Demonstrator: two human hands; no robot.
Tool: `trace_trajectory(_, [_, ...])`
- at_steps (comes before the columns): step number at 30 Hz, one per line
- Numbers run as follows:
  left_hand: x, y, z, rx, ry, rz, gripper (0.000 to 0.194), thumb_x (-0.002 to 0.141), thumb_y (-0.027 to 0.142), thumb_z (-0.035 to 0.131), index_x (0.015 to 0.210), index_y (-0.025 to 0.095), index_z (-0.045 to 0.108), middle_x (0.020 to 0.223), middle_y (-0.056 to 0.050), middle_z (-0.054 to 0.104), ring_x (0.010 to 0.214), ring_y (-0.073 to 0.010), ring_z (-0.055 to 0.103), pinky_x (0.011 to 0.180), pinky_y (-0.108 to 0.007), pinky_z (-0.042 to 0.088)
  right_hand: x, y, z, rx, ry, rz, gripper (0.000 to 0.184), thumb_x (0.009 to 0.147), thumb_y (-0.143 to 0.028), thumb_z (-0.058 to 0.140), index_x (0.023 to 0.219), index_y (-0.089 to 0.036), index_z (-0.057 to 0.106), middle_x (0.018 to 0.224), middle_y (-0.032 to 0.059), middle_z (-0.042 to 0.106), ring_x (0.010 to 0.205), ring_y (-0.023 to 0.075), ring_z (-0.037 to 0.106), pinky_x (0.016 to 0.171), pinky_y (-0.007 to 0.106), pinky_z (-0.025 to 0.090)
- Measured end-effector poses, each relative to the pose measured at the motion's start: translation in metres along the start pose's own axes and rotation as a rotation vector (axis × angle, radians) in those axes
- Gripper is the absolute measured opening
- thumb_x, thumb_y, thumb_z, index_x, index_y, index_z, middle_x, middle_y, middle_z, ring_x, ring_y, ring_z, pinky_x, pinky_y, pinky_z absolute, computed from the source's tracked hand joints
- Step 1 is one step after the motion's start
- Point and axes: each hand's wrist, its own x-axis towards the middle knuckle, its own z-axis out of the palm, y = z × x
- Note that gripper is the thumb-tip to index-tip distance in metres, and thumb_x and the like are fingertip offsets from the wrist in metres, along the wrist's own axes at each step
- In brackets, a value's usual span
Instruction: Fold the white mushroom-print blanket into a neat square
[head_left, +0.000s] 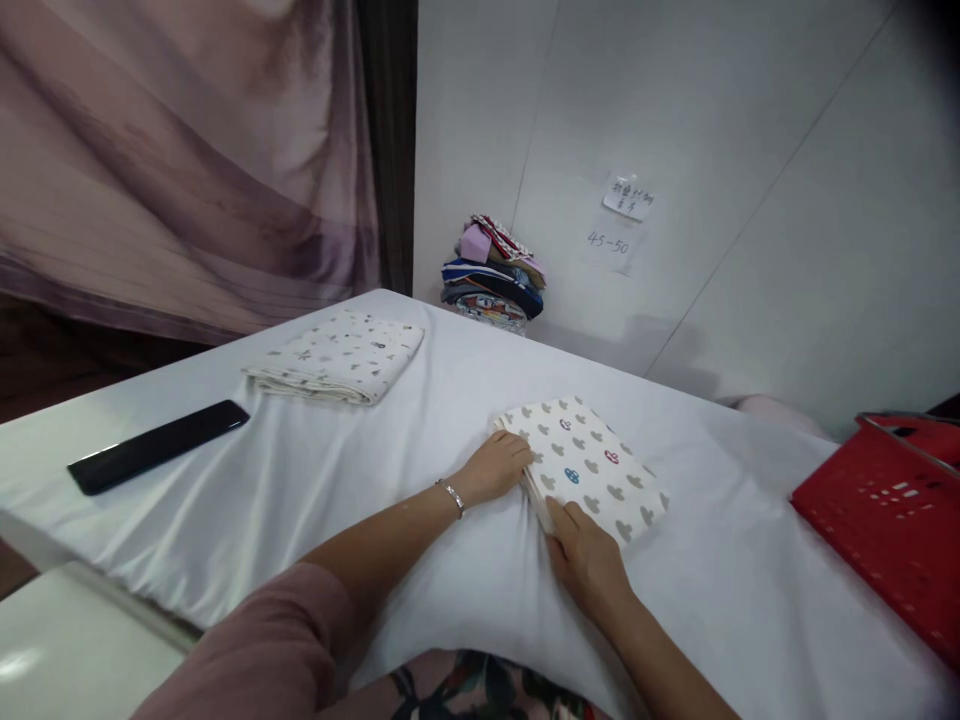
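Note:
A small folded cloth [589,460], white with grey cloud-like shapes and a few red and blue ones, lies on the white sheet [337,470] in front of me. My left hand [495,466], a thin bracelet on its wrist, rests at the cloth's near-left edge with its fingers curled onto that edge. My right hand [585,560] sits at the near corner, fingertips tucked under or against the cloth's edge. Both hands touch the cloth, which lies flat on the sheet.
A second folded patterned cloth [337,357] lies at the far left. A black flat bar-shaped object [157,446] lies near the table's left edge. Stacked colourful fabrics [493,275] sit against the wall. A red plastic basket [892,510] stands at the right. A curtain hangs at the left.

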Motion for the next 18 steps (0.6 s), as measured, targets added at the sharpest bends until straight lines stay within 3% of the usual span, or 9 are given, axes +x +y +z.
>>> trace_trajectory(6, [-0.003, -0.016, -0.003, -0.063, 0.001, -0.025, 0.011, 0.084, 0.02, 0.05, 0.093, 0.018, 0.056, 0.098, -0.004, 0.059, 0.096, -0.0169, 0.049, 0.089, -0.033, 0.034, 0.003, -0.001, 0.001, -0.051, -0.035, -0.024, 0.042, 0.084, -0.016, 0.041, 0.126, -0.015, 0.045, 0.093, 0.0084, 0.057, 0.077, 0.0183, 0.056, 0.06, 0.026, 0.04])
trace_trajectory(11, [-0.011, -0.042, -0.008, -0.141, 0.015, -0.096, 0.025, 0.086, 0.037, 0.05, 0.104, 0.02, 0.056, 0.108, -0.006, 0.058, 0.104, -0.0187, 0.049, 0.091, -0.035, 0.035, 0.001, -0.001, 0.002, -0.06, -0.004, -0.041, 0.042, 0.084, -0.016, 0.042, 0.126, -0.016, 0.045, 0.09, 0.008, 0.057, 0.076, 0.0175, 0.055, 0.059, 0.026, 0.04])
trace_trajectory(15, [-0.014, -0.056, -0.007, -0.214, 0.037, -0.166, 0.022, 0.089, 0.028, 0.042, 0.103, 0.021, 0.058, 0.107, -0.004, 0.06, 0.103, -0.0173, 0.051, 0.09, -0.035, 0.038, 0.001, -0.001, 0.004, -0.075, 0.014, -0.062, 0.042, 0.084, -0.016, 0.041, 0.125, -0.014, 0.046, 0.088, 0.0081, 0.056, 0.074, 0.0178, 0.054, 0.059, 0.027, 0.04])
trace_trajectory(18, [-0.01, -0.055, -0.007, -0.259, 0.124, -0.266, 0.022, 0.089, 0.023, 0.04, 0.099, 0.02, 0.06, 0.101, -0.004, 0.062, 0.097, -0.0168, 0.053, 0.088, -0.034, 0.042, 0.0, 0.0, 0.006, -0.081, 0.039, -0.08, 0.041, 0.084, -0.015, 0.042, 0.125, -0.015, 0.046, 0.087, 0.0073, 0.056, 0.071, 0.0172, 0.053, 0.058, 0.027, 0.039])
